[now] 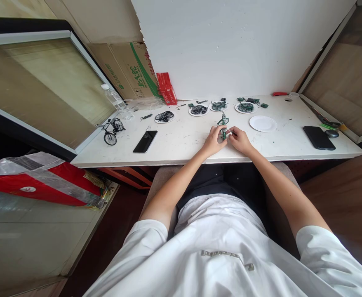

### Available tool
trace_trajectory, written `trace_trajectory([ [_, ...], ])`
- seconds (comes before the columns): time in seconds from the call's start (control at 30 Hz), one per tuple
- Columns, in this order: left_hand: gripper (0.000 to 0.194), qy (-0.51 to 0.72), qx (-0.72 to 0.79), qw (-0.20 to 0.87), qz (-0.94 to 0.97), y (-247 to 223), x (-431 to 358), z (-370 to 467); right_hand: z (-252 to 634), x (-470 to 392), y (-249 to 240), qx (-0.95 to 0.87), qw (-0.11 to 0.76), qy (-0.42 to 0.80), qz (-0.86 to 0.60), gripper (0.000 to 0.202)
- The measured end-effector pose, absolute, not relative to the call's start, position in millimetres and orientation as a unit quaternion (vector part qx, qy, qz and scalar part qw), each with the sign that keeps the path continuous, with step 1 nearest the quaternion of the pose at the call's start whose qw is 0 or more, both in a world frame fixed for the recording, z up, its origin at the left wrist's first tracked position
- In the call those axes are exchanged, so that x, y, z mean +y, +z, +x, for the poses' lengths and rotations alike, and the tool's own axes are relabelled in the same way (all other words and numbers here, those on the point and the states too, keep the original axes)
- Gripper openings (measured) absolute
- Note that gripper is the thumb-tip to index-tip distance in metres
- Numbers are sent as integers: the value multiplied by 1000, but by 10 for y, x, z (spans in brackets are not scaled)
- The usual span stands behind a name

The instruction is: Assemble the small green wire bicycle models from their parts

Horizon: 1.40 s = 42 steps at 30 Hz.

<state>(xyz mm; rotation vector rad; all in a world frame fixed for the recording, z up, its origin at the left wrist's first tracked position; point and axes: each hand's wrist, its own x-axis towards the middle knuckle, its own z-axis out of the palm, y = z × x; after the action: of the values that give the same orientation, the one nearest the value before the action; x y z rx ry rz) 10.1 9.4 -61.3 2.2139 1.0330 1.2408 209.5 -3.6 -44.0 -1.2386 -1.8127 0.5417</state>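
A small green model bicycle stands on the white table in front of me, its wheels in line with my view. My left hand grips its near end from the left, fingers closed around it. From the right, my right hand pinches a small screwdriver: a thin pale shaft reaches to the bicycle, and the dark handle is partly hidden in the fingers. Exactly where its tip touches cannot be made out.
Behind the hands, plates hold dark and green bicycle parts. A bare white plate lies right. Left are a phone, a black model bicycle and a bottle. Another phone and pliers lie far right.
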Motion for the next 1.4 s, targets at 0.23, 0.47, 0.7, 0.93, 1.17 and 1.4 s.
trace_trajectory([
  [0.23,63,439,367,191,798,-648,124,88,2103,-24,-447,-718,430,219,-502,25],
  [0.47,62,440,367,198,795,-644,120,89,2098,-28,-434,-718,426,221,-504,25],
  [0.7,63,439,368,203,794,-648,123,85,2102,-38,-435,-725,420,216,-501,22],
  [0.93,62,438,367,194,797,-650,123,87,2093,-25,-447,-712,420,201,-526,23],
  [1.17,61,442,359,196,799,-648,118,83,2091,-34,-438,-714,405,187,-539,26],
  [1.4,61,447,360,197,795,-667,134,83,2097,-26,-440,-723,403,193,-527,26],
])
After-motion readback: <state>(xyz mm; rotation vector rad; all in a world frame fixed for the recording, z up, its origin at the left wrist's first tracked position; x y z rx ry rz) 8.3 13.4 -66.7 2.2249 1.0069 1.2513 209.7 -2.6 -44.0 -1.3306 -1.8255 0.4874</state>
